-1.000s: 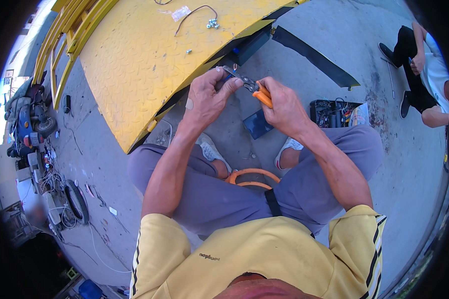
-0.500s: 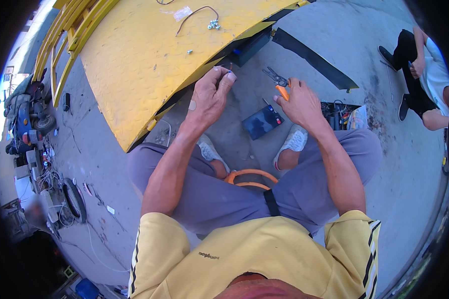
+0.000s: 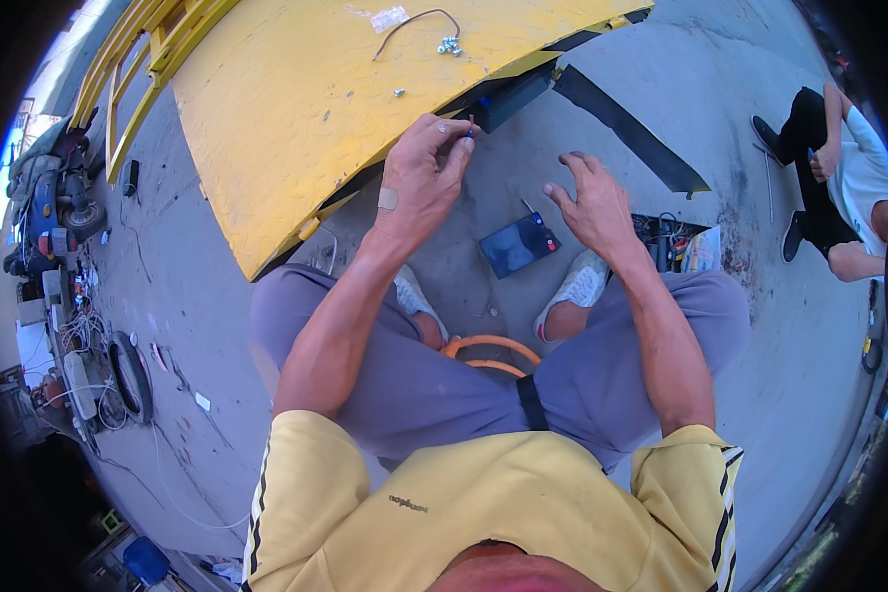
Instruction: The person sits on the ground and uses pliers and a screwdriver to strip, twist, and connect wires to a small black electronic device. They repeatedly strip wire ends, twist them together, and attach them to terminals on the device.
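Observation:
Beside the lower edge of the yellow metal platform (image 3: 316,109), my left hand (image 3: 419,183) pinches a thin wire (image 3: 471,126) between thumb and forefinger. A short copper-coloured end and a bit of blue stick out past the fingertips; the rest is hidden. To the right, my right hand (image 3: 600,209) hovers above the floor, thumb and fingers apart, with nothing visible in it. Between my shoes, below the hands, lies a dark box-shaped battery (image 3: 518,245) with a red cap.
Several small bolts (image 3: 449,46) and a brown wire (image 3: 414,22) lie on the platform. A long dark strip (image 3: 631,128) hangs off its right side. An open box of tools (image 3: 666,237) is by my right knee. Another person (image 3: 853,178) sits at the far right.
The orange-handled pliers have left my right hand and no longer show; its fingers have spread. My left hand still pinches the wire. The view has shifted slightly.

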`<state>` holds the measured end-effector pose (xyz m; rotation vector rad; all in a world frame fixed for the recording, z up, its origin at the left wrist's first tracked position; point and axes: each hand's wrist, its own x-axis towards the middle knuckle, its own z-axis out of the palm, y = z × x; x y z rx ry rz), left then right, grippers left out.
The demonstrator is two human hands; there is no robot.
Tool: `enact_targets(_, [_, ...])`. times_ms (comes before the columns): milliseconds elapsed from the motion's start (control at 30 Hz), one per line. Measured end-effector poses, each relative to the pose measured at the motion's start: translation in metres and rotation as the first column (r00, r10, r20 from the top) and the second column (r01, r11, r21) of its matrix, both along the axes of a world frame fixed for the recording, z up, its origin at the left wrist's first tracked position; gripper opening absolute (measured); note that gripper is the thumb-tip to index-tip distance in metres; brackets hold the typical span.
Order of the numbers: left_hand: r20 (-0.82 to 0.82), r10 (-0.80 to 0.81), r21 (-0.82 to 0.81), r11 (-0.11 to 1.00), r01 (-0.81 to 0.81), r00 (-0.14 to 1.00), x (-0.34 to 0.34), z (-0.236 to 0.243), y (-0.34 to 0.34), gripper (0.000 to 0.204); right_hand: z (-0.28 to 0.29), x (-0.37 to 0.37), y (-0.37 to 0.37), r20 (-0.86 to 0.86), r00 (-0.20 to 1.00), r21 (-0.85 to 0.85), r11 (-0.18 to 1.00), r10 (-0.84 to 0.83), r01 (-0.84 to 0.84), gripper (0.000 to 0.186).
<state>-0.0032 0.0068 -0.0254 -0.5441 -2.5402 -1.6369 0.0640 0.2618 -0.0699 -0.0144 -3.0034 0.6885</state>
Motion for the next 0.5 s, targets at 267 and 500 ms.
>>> enact_targets(267, [0.330,-0.058,0.324,0.944,-0.055,0.942,0.002,0.004,-0.006,0.012,0.037,-0.028,-0.105,-0.137,0.985,-0.845,0.507,0.105,-0.171,0.034])
enact_targets(500, [0.226,-0.042,0.319,0.947,-0.033,0.973,0.002,0.012,-0.011,0.013,0.044,-0.039,-0.113,0.013,0.999,-0.931,0.365,0.033,0.000,0.023])
